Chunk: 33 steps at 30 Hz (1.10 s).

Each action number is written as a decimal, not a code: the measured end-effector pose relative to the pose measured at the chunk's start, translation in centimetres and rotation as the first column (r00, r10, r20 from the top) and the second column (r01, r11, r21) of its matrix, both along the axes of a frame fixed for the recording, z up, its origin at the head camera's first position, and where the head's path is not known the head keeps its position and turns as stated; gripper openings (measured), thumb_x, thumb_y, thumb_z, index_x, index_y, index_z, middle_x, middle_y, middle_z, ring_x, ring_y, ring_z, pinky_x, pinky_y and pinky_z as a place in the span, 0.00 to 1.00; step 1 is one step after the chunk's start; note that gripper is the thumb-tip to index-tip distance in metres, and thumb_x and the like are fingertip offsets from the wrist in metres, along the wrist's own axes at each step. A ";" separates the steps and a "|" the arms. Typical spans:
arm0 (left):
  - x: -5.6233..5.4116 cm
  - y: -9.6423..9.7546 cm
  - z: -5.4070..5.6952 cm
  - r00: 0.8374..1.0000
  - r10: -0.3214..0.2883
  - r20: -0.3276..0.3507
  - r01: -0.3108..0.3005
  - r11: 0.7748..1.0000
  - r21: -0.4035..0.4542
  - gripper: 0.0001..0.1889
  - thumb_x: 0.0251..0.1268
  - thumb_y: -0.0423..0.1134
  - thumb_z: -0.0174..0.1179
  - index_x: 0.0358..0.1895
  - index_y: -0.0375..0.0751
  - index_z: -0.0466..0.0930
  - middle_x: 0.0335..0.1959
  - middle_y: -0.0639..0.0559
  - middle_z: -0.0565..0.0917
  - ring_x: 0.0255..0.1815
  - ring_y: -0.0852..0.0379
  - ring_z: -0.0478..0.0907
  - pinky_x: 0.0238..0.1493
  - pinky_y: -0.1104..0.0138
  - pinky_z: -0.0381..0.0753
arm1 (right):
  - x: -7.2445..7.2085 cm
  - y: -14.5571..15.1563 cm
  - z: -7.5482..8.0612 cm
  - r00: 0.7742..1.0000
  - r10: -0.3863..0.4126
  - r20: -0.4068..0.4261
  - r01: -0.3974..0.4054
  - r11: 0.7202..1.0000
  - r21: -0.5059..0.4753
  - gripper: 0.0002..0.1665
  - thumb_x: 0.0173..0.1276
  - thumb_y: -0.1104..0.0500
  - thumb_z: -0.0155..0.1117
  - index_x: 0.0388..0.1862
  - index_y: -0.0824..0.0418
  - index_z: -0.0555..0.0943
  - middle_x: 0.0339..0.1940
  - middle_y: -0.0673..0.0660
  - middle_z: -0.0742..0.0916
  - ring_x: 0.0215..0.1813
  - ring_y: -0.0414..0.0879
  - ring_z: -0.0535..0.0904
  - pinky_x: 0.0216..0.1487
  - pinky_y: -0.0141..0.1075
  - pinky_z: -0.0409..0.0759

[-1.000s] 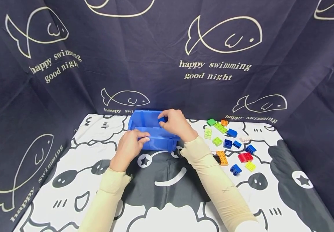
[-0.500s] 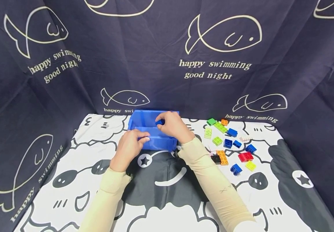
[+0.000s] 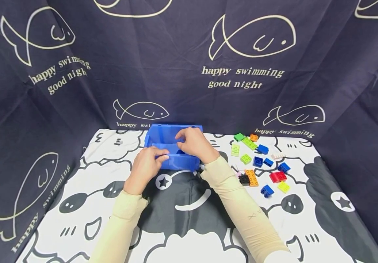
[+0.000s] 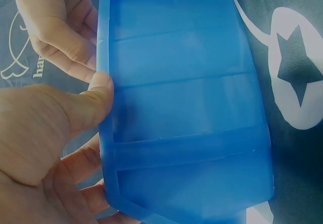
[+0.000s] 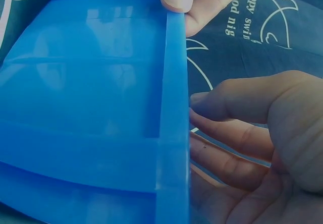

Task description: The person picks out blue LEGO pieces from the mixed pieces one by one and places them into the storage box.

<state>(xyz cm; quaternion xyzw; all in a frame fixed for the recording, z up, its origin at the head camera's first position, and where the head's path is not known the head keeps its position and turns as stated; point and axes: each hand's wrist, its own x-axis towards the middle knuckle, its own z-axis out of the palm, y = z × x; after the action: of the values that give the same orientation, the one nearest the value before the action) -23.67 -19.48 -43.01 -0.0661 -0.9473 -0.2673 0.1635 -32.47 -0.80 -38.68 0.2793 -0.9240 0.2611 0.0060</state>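
Note:
A blue plastic bin (image 3: 175,162) stands at the back of the cloth. My left hand (image 3: 146,166) grips its near wall, thumb over the rim and fingers behind the wall, as the left wrist view also shows. My right hand (image 3: 195,143) is lowered into the bin's right side, behind the near wall. Its thumb and fingers are loosely bent, and I see nothing between them. In the right wrist view that hand (image 5: 242,133) is partly hidden by the bin's wall (image 5: 174,108). Just below the thumb is a darker blue patch; I cannot tell whether it is a brick.
On the right lie several loose toy bricks: blue (image 3: 267,191), red (image 3: 278,177), orange (image 3: 251,178), black (image 3: 244,179), yellow (image 3: 283,187), lime (image 3: 246,159) and green (image 3: 239,137). A dark fish-print curtain (image 3: 189,65) hangs right behind the bin.
Earlier my right hand held a blue brick inside the bin; now the brick no longer shows between its fingers. My left hand has stayed on the wall.

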 end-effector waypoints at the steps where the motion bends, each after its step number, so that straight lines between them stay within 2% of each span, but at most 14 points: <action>1: 0.0 0.0 0.0 1.000 0.000 -0.001 0.000 1.000 -0.002 0.12 0.61 0.42 0.76 0.47 0.50 0.94 0.45 0.48 0.91 0.50 0.42 0.87 0.47 0.48 0.83 | 0.0 0.0 0.0 1.000 0.001 0.001 -0.001 1.000 0.000 0.14 0.65 0.60 0.71 0.49 0.59 0.90 0.40 0.53 0.91 0.40 0.46 0.84 0.46 0.40 0.84; 12: -0.1 0.1 -0.1 1.000 0.005 0.011 -0.005 1.000 0.004 0.11 0.61 0.42 0.75 0.47 0.50 0.93 0.45 0.49 0.91 0.51 0.43 0.87 0.47 0.49 0.83 | 0.2 0.2 0.0 0.999 0.006 -0.032 -0.007 1.000 -0.014 0.13 0.64 0.61 0.70 0.48 0.58 0.91 0.40 0.53 0.91 0.42 0.46 0.85 0.48 0.41 0.84; 18: -0.1 0.1 -0.1 1.000 0.007 0.015 -0.007 1.000 0.008 0.11 0.62 0.42 0.75 0.47 0.49 0.93 0.46 0.48 0.91 0.52 0.43 0.87 0.48 0.48 0.83 | 0.4 0.7 0.6 0.999 0.005 -0.035 -0.007 0.998 -0.059 0.14 0.64 0.61 0.69 0.48 0.59 0.91 0.42 0.54 0.92 0.45 0.48 0.86 0.51 0.42 0.84; 24: 0.0 0.0 0.0 0.999 0.012 0.035 -0.013 1.000 0.016 0.12 0.63 0.43 0.74 0.49 0.50 0.93 0.46 0.48 0.91 0.53 0.44 0.87 0.49 0.48 0.83 | 0.9 2.1 1.7 0.998 -0.039 -0.047 0.034 0.994 -0.107 0.14 0.66 0.61 0.69 0.50 0.58 0.90 0.50 0.56 0.91 0.50 0.51 0.88 0.53 0.44 0.85; 33: 0.1 0.1 0.1 1.000 -0.004 0.012 0.004 1.000 0.023 0.12 0.63 0.42 0.74 0.48 0.48 0.93 0.44 0.48 0.91 0.51 0.43 0.87 0.45 0.48 0.83 | 2.1 5.7 2.8 0.987 -0.133 -0.091 0.120 0.983 -0.137 0.16 0.69 0.59 0.67 0.54 0.58 0.89 0.56 0.59 0.88 0.54 0.55 0.87 0.54 0.48 0.85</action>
<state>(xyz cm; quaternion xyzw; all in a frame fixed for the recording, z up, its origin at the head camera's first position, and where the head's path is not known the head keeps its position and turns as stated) -23.54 -19.35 -42.91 -0.0643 -0.9450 -0.2790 0.1578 -30.39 4.86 -35.86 0.2317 -0.9193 0.3060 0.0870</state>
